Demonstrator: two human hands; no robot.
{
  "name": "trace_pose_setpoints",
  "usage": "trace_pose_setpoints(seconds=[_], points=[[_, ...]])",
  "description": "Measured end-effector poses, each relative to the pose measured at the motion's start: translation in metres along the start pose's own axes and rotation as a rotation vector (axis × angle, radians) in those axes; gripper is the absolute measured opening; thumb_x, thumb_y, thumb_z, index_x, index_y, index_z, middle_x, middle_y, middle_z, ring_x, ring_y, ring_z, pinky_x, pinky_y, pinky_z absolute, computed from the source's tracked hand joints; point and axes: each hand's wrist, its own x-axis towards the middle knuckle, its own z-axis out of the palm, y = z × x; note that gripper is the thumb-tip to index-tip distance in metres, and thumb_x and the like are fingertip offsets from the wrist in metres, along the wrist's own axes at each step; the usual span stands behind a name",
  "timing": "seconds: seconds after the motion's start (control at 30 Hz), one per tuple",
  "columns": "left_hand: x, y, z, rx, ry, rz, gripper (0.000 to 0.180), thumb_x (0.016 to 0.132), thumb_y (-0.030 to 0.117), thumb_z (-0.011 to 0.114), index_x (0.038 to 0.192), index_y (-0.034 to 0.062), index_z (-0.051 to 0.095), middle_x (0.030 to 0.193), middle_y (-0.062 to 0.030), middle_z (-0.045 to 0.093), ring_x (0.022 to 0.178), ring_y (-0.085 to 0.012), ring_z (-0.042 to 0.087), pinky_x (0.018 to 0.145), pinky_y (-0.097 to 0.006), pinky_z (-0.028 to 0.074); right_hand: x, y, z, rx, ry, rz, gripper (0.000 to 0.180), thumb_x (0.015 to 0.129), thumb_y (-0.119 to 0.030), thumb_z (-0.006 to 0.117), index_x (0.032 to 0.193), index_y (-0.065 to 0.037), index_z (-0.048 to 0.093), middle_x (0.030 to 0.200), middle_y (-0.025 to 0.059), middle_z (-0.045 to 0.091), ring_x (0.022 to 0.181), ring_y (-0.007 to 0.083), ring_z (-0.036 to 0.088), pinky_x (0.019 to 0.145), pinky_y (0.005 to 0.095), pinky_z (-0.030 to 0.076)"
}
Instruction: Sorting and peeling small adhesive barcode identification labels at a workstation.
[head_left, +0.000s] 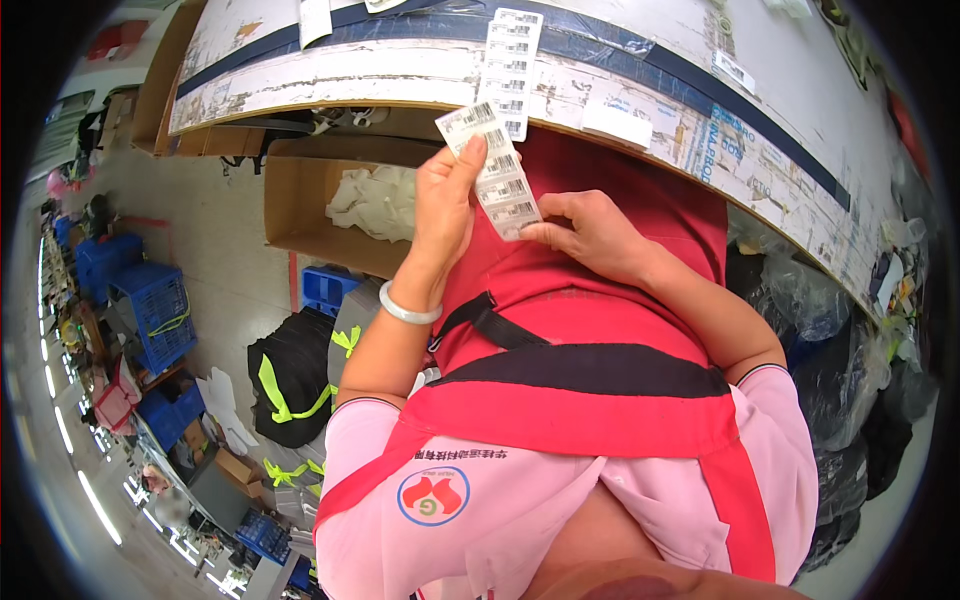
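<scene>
Hands up close in the head view, both working on a white paper strip of barcode stickers [497, 175] held in front of a red fabric apron with black straps [590, 330]. Left hand [443, 215], with a pale smooth bangle at the wrist [408, 308], has its thumb and fingers pinched shut on the upper end of the strip, so the strip hangs down and to the right from that grip. Right hand [592, 238] sits just right of the strip's lower end, fingertips closed on the bottom sticker, rest of the fingers curled in.

Straight above the strip, a second white strip of barcode labels [510, 70] lies on the worn white worktable with a dark blue stripe [400, 70], hanging a bit over its edge. Left of the strip and under that table edge there's an open brown cardboard box [290, 200] with crumpled white fabric [375, 200] inside. Further down-left from the strip: blue plastic crates [150, 310] and a black bundle tied with neon yellow bands [290, 385] on the floor. Right of the strip, past the arm, dark plastic bags [840, 370] are piled up.
</scene>
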Motion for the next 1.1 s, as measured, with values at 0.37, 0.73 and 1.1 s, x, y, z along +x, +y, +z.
trace_pose_setpoints(seconds=[0.37,0.73,1.1], points=[[-0.01,-0.003,0.032,0.356,-0.277,-0.082,0.022,0.095,0.019,0.064,0.101,-0.0012,0.07,0.084,0.0015,0.067,0.073,-0.0022,0.055,0.062,-0.019,0.045,-0.01,-0.013,-0.05,0.18,0.307,-0.258,0.015,0.094,-0.015,0.064,0.099,-0.001,0.067,0.081,0.0006,0.063,0.071,0.0054,0.057,0.065,0.0201,0.048],[-0.006,-0.002,0.043,0.266,-0.297,-0.127,0.017,0.093,0.015,0.067,0.099,-0.0003,0.07,0.084,-0.0002,0.069,0.072,-0.0029,0.058,0.061,-0.019,0.046,-0.022,-0.007,-0.057,0.29,0.22,-0.216,0.017,0.094,-0.015,0.062,0.097,0.002,0.066,0.082,0.0026,0.065,0.072,0.0078,0.06,0.068,0.0215,0.051],[-0.003,-0.004,0.043,0.242,-0.302,-0.167,0.015,0.09,0.015,0.069,0.097,0.0009,0.068,0.083,-0.0023,0.069,0.071,-0.0046,0.06,0.062,-0.02,0.048,-0.025,-0.004,-0.059,0.403,0.06,-0.188,0.019,0.096,-0.013,0.058,0.1,0.004,0.064,0.084,0.0038,0.064,0.074,0.0086,0.061,0.07,0.0229,0.052]])
